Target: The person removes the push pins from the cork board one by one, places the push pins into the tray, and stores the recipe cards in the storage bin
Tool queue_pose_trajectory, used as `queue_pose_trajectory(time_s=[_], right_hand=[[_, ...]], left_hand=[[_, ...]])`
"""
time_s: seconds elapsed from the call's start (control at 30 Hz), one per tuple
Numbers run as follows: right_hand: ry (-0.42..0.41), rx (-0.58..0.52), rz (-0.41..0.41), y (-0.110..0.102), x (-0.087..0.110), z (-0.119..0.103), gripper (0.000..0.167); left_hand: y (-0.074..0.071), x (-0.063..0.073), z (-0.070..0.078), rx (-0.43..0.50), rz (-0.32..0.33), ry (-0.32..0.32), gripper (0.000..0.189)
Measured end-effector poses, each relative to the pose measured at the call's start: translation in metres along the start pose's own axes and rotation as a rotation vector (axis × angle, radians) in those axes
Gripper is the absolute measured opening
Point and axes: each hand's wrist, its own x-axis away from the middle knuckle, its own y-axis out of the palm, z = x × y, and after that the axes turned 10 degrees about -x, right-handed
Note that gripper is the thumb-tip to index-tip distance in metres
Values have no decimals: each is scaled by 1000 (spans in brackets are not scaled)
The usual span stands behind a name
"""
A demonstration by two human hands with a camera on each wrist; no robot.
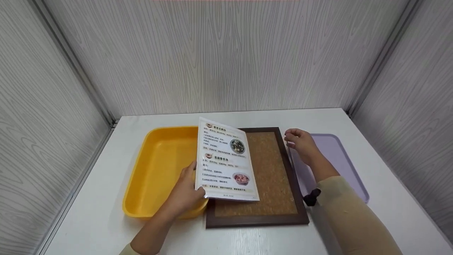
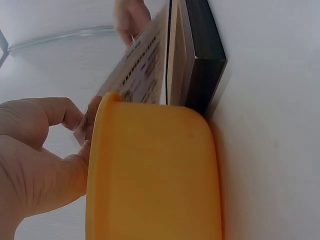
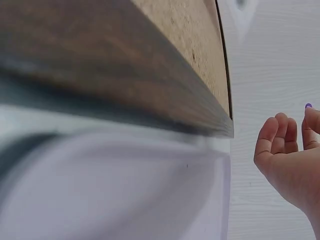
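Note:
My left hand (image 1: 185,189) pinches the lower left corner of a printed recipe sheet (image 1: 226,164), glossy, with food pictures. The sheet stands tilted over the left part of a brown-framed cork board (image 1: 272,173) and the yellow tray's right edge. In the left wrist view, thumb and fingers meet on the sheet (image 2: 142,70) just past the tray rim. My right hand (image 1: 302,143) is raised beside the board's upper right edge, fingers curled. From the right wrist, a small purple piece (image 3: 308,105) shows at the fingertips of that hand (image 3: 290,155); its lower part is hidden.
A deep yellow tray (image 1: 155,170) stands left of the board. To the right lies a shallow lilac tray (image 1: 331,152), partly under my right forearm. Wood-grain panels (image 1: 230,63) close off the white table (image 1: 95,198) at the back and both sides.

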Motion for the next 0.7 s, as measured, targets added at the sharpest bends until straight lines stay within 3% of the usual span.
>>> queue_pose_trajectory(time_s=[0.1, 0.23, 0.43, 0.7], right_hand=[[7, 1, 6, -6, 3, -1, 22], [22, 18, 12, -16, 6, -1, 28], [35, 21, 19, -32, 9, 0, 29], [34, 86, 45, -60, 14, 4, 35]], left_hand=[[-6, -3, -3, -30, -17, -28, 103], [-14, -4, -6, -5, -74, -71, 103], [-30, -6, -15, -31, -143, -68, 96], [-71, -2, -41, -122, -228, -68, 88]])
